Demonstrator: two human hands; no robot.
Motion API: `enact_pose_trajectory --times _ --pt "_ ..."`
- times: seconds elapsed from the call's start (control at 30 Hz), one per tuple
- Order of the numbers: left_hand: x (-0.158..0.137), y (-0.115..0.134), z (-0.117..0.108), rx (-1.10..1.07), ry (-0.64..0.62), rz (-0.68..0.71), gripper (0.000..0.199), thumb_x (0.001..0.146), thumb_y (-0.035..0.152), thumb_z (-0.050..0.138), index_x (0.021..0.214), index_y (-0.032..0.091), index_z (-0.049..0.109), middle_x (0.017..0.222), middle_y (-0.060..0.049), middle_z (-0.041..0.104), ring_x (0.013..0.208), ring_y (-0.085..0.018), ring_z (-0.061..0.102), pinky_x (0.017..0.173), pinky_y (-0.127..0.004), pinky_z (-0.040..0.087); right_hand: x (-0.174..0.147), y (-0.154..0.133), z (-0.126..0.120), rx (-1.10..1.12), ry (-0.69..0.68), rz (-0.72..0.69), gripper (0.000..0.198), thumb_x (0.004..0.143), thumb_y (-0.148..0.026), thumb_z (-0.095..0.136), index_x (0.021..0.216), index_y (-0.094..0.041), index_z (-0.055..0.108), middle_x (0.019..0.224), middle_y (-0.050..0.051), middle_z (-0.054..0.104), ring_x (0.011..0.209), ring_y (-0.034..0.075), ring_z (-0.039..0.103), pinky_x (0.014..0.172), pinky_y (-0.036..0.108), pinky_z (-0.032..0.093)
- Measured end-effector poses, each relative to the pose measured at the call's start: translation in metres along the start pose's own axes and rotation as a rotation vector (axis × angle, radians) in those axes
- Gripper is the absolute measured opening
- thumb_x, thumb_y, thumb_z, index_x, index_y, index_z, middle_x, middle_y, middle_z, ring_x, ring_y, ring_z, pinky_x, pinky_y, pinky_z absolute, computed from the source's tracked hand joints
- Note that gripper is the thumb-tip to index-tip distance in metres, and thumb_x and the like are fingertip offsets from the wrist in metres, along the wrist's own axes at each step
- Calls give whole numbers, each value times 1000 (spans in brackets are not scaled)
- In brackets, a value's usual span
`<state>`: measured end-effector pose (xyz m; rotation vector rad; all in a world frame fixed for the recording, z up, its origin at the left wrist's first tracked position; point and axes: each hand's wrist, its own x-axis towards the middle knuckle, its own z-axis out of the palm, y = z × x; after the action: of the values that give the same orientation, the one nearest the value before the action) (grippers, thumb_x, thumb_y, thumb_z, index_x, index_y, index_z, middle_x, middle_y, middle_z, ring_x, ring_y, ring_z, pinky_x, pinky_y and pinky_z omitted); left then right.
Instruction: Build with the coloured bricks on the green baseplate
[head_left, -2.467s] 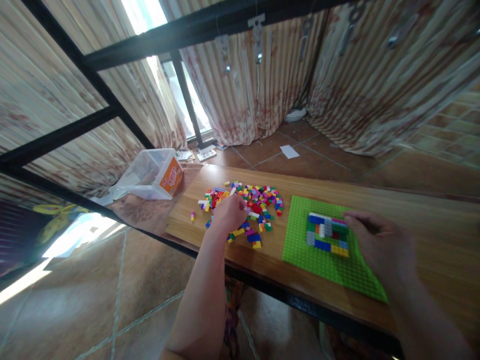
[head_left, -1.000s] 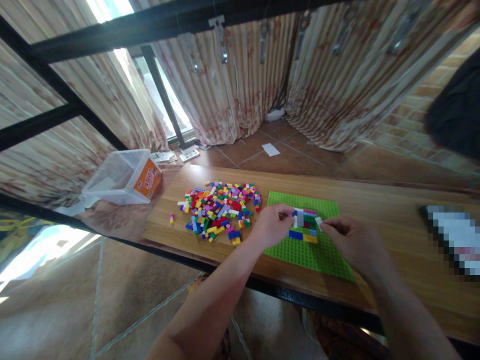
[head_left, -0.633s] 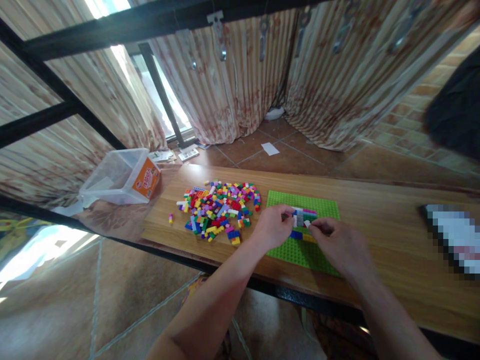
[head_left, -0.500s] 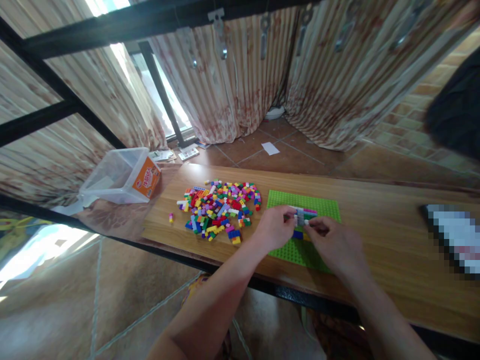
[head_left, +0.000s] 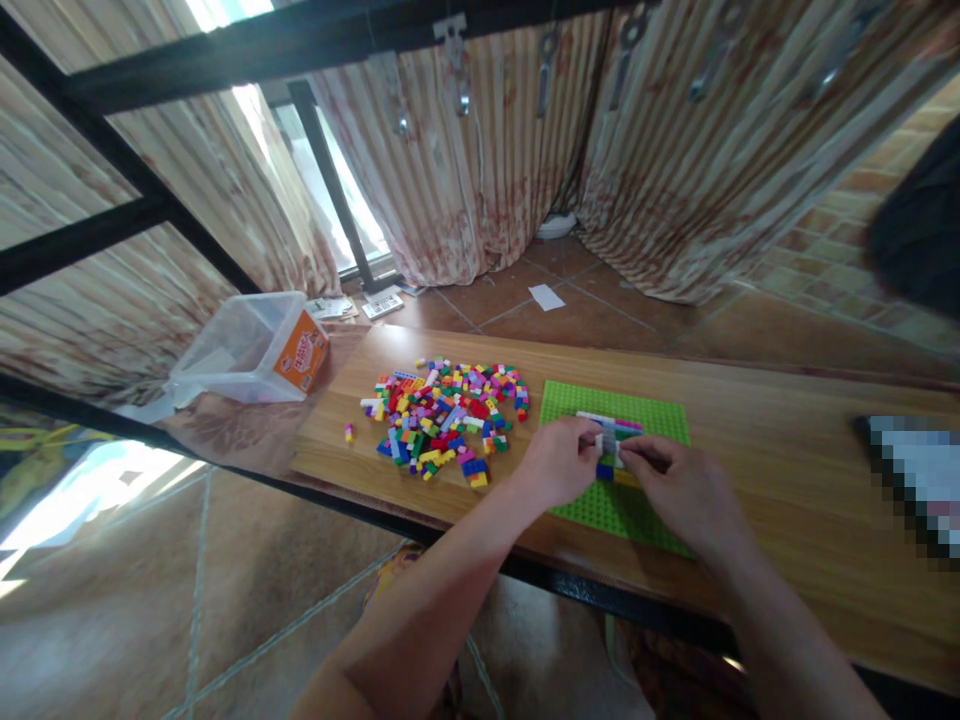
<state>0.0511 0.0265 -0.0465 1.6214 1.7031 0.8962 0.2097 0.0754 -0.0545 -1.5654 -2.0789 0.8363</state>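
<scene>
On the green studded baseplate (head_left: 616,515) stands a low structure of toy bricks (head_left: 606,472), with white, grey, pink, blue and yellow parts showing. My left hand (head_left: 562,462) reaches in from its left side, thumb and finger pinched on a small white brick (head_left: 599,440). From the right, my right hand (head_left: 679,485) has its fingertips pressed together at the structure, close to a pale piece; what they hold is too small to make out. Both hands cover part of the bricks. Left of the baseplate lies a pile of loose toy bricks (head_left: 450,415) in many colours.
The wooden table (head_left: 780,480) carries all of this. A single small brick (head_left: 349,432) lies apart, left of the pile. Beyond the table's left end stands a clear plastic box (head_left: 251,350) with an orange label. A blurred screen-like object (head_left: 915,480) is at far right.
The whole view has shifted slightly, so things appear a little further right. Both hands stay at the brick structure, with the fingertips moved only slightly.
</scene>
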Motion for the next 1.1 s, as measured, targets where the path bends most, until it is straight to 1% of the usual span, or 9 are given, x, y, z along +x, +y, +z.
enact_pose_trajectory --times 0.2,0.33,0.47,0.63,0.7,0.8,0.9,1.0,1.1 --pt "0 -1 3 121 -20 45 27 86 10 46 92 15 72 82 -6 67 78 -17 60 74 -27 49 3 2 2 42 27 5 29 72 -45 57 79 -23 74 76 3 74 73 23 68 68 34 46" --pt "0 1 5 164 -27 44 25 85 10 47 86 16 72 83 -6 65 78 -17 60 74 -27 49 6 5 2 71 17 0 29 69 -46 59 76 -22 74 73 4 74 69 22 67 64 32 47" --pt "1 -1 4 172 -34 70 24 83 8 47 82 15 71 82 -6 65 78 -17 59 73 -27 48 9 6 2 96 29 -43 28 68 -46 60 73 -22 74 69 4 73 63 21 66 59 31 46" --pt "2 -7 3 96 -29 84 29 83 7 46 91 15 73 83 -5 68 78 -17 61 73 -26 49 8 8 1 115 -17 -46 29 70 -46 61 77 -22 75 73 3 74 69 21 68 62 30 47" --pt "2 -9 0 69 -26 89 29 84 8 47 94 16 73 85 -5 70 79 -16 62 75 -26 49 8 10 -2 123 6 -34 30 72 -46 60 80 -22 76 76 3 75 70 21 67 63 30 47" --pt "2 -15 -11 39 47 49 27 85 10 50 98 15 73 89 -5 73 79 -16 64 77 -27 51 8 13 -10 152 143 18 34 74 -48 61 85 -20 76 77 4 74 69 20 66 65 31 47" --pt "3 -25 -34 13 147 15 27 86 10 51 100 14 72 92 -6 74 83 -16 66 79 -26 51 10 14 -18 184 255 96 39 73 -50 62 89 -17 75 69 4 70 64 20 64 63 31 46" --pt "2 -35 -60 76 255 -36 25 86 9 51 95 15 73 93 -5 75 83 -16 67 81 -26 51 11 12 -21 203 277 124 39 71 -49 63 88 -16 75 66 4 68 62 20 63 62 31 46" --pt "-1 -44 -81 157 356 -109 24 87 10 51 93 16 74 91 -5 75 79 -17 68 79 -27 51 10 9 -18 176 254 89 38 71 -50 61 86 -18 75 71 5 71 69 22 65 69 33 48"
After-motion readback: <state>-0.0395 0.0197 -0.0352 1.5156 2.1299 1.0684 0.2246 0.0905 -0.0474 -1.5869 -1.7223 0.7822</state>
